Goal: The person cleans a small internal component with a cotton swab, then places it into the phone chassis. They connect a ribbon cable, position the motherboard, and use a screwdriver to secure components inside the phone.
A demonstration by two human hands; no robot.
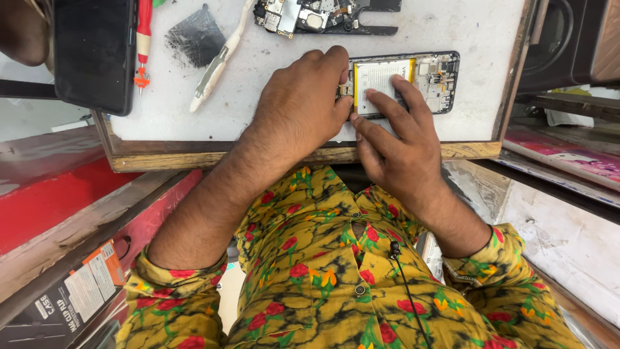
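An opened smartphone (434, 76) with its back removed lies on the white worktop (452, 32), showing a white battery and circuit parts. My left hand (303, 103) covers the phone's left end, fingers curled down on it. My right hand (397, 145) rests at the phone's near edge, its fingers spread over the battery and pressing on it. What lies under my left fingers is hidden.
A detached circuit board and frame piece (323, 16) lies at the back. A white spudger tool (216, 64), a dark mesh scrap (197, 37), a red screwdriver (143, 42) and a black phone (95, 55) sit to the left. The wooden table edge (194, 158) runs near me.
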